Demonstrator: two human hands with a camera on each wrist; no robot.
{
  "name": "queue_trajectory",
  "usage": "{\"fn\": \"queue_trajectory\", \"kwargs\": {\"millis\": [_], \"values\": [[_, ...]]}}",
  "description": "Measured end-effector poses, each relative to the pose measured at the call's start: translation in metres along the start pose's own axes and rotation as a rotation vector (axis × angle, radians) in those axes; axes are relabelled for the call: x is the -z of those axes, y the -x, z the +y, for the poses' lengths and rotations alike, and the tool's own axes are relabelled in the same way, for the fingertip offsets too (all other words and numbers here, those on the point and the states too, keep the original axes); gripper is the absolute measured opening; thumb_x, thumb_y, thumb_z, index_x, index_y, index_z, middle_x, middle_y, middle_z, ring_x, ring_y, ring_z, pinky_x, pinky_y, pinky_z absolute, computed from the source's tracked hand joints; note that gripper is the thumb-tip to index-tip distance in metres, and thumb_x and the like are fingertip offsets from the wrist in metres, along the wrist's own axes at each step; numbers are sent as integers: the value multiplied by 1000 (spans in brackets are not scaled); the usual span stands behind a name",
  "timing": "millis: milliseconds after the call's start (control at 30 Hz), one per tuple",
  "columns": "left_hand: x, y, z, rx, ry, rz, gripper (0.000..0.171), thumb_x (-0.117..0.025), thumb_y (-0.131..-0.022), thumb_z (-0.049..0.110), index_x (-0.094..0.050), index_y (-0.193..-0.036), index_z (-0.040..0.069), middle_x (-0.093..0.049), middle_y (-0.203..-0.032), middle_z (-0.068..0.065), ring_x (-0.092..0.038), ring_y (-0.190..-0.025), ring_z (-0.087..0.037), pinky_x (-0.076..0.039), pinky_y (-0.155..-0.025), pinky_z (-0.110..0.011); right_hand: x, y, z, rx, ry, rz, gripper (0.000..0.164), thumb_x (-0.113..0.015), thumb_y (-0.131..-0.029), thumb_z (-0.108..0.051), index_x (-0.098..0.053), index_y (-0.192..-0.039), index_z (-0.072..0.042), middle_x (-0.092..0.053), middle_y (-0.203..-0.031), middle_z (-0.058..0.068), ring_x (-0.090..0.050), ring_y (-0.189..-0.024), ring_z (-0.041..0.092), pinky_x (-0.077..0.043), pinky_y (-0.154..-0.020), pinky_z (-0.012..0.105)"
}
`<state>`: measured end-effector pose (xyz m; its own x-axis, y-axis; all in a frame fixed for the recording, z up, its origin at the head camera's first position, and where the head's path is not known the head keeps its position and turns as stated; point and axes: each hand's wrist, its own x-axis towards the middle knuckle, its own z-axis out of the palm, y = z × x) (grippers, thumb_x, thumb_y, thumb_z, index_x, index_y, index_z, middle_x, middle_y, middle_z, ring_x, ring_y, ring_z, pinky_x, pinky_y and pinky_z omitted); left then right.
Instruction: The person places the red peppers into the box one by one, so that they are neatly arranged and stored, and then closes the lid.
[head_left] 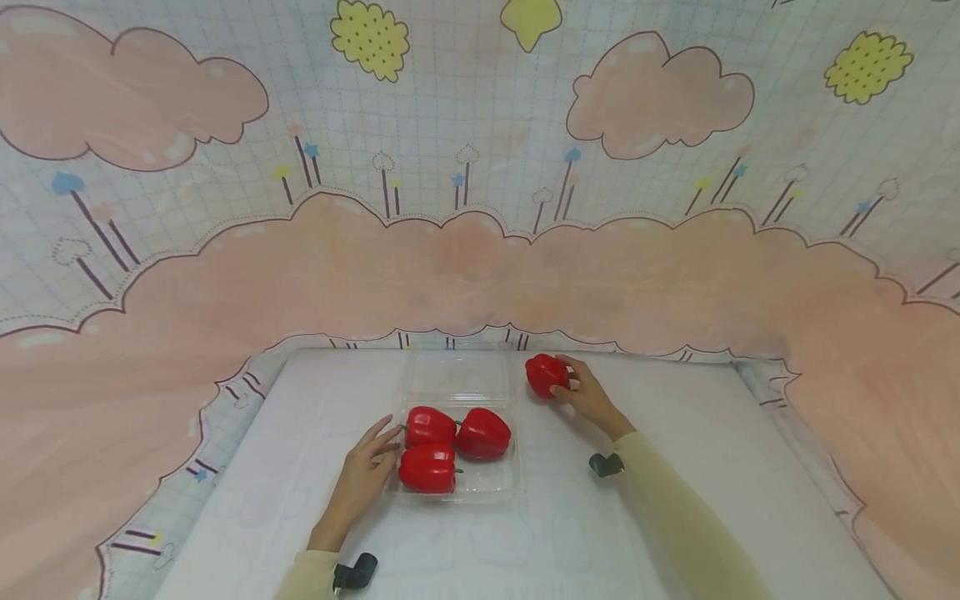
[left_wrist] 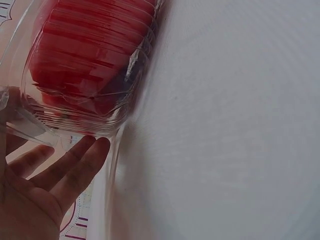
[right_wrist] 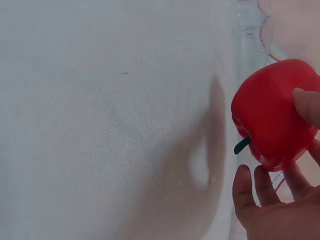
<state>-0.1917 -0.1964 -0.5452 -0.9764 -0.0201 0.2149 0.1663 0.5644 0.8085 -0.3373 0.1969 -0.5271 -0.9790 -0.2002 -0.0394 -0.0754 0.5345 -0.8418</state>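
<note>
A clear plastic clamshell box lies with its lid folded back, away from the person. Inside its base are three red bell peppers, two on the left and one at the right. My left hand touches the box's left wall with extended fingers; in the left wrist view its fingertips meet the ribbed side. My right hand grips another red bell pepper between thumb and fingers, to the right of the lid. The right wrist view shows its green stem pointing toward the table.
A white-covered table carries everything. Behind it and around the sides hangs a printed curtain with pink clouds. Dark wrist mounts sit on both sleeves.
</note>
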Motion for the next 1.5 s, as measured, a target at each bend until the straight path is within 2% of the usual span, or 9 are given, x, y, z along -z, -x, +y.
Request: {"fn": "queue_trajectory", "kwargs": {"millis": [400, 800, 1133, 1333, 1500], "values": [[0, 0, 2, 4, -10, -6, 41, -57, -94, 4, -59, -135, 6, -45, -152, -11, -67, -113, -31, -58, -90, -41, 2, 7, -6, -45, -13, 25, 74, -66, -93, -25, -25, -155, -22, -30, -156, 14, -35, -141, 43, -46, -107, 56], [0, -1, -1, -6, -13, -5, 42, -56, -94, 2, -59, -135, 6, -44, -153, -11, -67, -113, -30, -58, -90, -42, 3, 16, -12, 64, -19, 49, 70, -68, -92, -25, -32, -151, -19, -35, -151, 14, -37, -139, 40, -49, -105, 55], [0, 1, -3, -5, -14, -3, 41, -55, -94, 3, -58, -135, 5, -44, -153, -11, -67, -113, -31, -58, -90, -40, 1, 25, -17, 68, -58, 98, 68, -69, -90, -23, -36, -149, -20, -40, -150, 10, -42, -135, 36, -48, -106, 52], [-1, 0, -3, -8, -4, -4, 41, -55, -94, 3, -58, -135, 6, -44, -153, -11, -67, -113, -31, -58, -90, -40, 3, 31, -21, 52, -68, 120, 70, -70, -89, -25, -35, -150, -19, -43, -148, 11, -42, -134, 35, -50, -105, 52], [-2, -1, -3, 2, -10, -4, 41, -55, -95, 4, -59, -135, 6, -44, -153, -11, -67, -113, -30, -59, -89, -38, 4, 35, -26, 71, -59, 133, 69, -70, -89, -24, -37, -149, -19, -44, -147, 11, -44, -132, 35, -52, -102, 51]]}}
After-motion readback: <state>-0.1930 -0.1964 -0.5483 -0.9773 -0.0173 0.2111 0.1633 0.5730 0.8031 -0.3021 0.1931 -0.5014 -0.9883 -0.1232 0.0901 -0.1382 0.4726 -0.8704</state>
